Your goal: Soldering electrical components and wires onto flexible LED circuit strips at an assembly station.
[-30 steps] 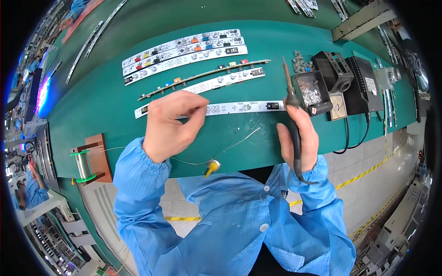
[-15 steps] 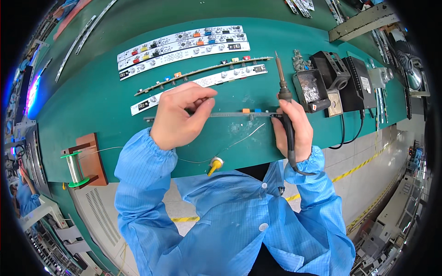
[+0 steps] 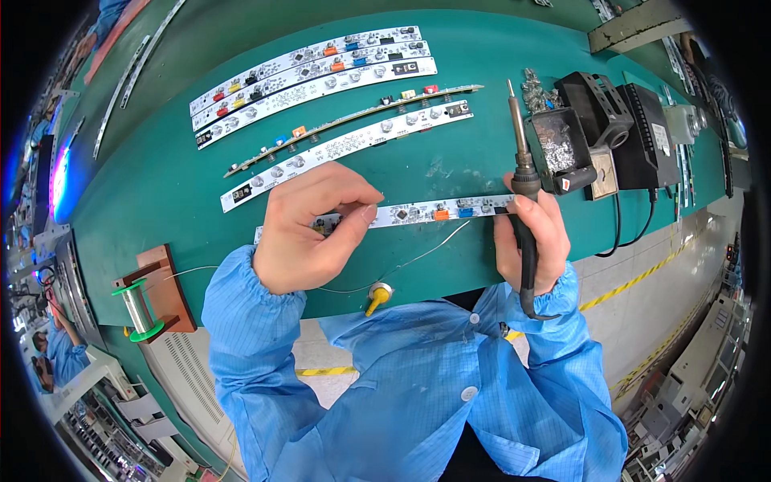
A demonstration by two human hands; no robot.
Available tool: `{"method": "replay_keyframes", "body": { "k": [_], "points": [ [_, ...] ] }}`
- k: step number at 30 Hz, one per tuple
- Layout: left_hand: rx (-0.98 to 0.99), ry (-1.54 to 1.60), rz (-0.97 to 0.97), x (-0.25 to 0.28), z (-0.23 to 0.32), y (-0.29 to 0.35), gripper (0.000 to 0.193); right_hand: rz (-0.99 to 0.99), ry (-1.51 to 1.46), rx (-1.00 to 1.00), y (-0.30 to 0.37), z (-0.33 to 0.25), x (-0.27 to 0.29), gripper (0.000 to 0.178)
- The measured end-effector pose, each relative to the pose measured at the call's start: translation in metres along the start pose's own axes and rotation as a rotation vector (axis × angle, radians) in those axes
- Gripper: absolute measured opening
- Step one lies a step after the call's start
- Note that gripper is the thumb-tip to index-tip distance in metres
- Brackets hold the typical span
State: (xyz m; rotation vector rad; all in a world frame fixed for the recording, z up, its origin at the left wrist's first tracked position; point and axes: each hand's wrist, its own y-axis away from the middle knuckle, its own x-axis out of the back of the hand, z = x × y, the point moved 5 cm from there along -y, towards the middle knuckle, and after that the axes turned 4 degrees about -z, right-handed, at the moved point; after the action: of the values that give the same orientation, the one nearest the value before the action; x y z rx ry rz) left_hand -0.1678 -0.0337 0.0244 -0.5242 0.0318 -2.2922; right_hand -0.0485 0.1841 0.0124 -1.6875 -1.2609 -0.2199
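A white circuit board strip (image 3: 418, 212) with orange and blue connectors lies across between my hands, its component face up. My left hand (image 3: 317, 229) is closed round its left part, thumb and index finger curled toward each other. In my right hand (image 3: 536, 241) is a soldering iron (image 3: 525, 181), its tip pointing up and away from me. The strip's right end meets the fingers of that hand. Below the strip, a thin solder wire (image 3: 426, 254) runs past a yellow-tipped knob (image 3: 378, 297) at the table's front edge.
Several more circuit board strips (image 3: 345, 145) lie beyond my hands. On the right stand a soldering iron holder (image 3: 593, 108), a black box unit (image 3: 647, 132) and a metal tray (image 3: 560, 145) of solder scraps. A solder spool (image 3: 140, 311) on a brown stand (image 3: 167, 277) is at left.
The strip has turned from edge-on to face up, showing its white side. My right hand has shifted slightly right with the iron; the view has also shifted a little.
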Motion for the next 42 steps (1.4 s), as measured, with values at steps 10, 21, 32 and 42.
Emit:
{"method": "replay_keyframes", "body": {
  "k": [10,21,32,42],
  "points": [
    [0.007,-0.137,0.068,-0.001,0.004,-0.004,0.017,-0.007,-0.258,-0.099,0.002,0.009,0.005,0.063],
    [-0.084,-0.337,-0.005,-0.024,0.006,-0.002,0.017,0.041,-0.442,-0.351,0.008,0.022,0.005,0.05],
    [-0.182,-0.238,0.096,-0.016,0.006,0.0,0.019,0.042,-0.499,-0.241,0.01,0.017,0.005,0.055],
    [-0.199,-0.193,0.199,0.0,0.012,0.001,0.02,-0.041,-0.569,-0.207,0.01,0.022,0.003,0.052]
  ]
}}
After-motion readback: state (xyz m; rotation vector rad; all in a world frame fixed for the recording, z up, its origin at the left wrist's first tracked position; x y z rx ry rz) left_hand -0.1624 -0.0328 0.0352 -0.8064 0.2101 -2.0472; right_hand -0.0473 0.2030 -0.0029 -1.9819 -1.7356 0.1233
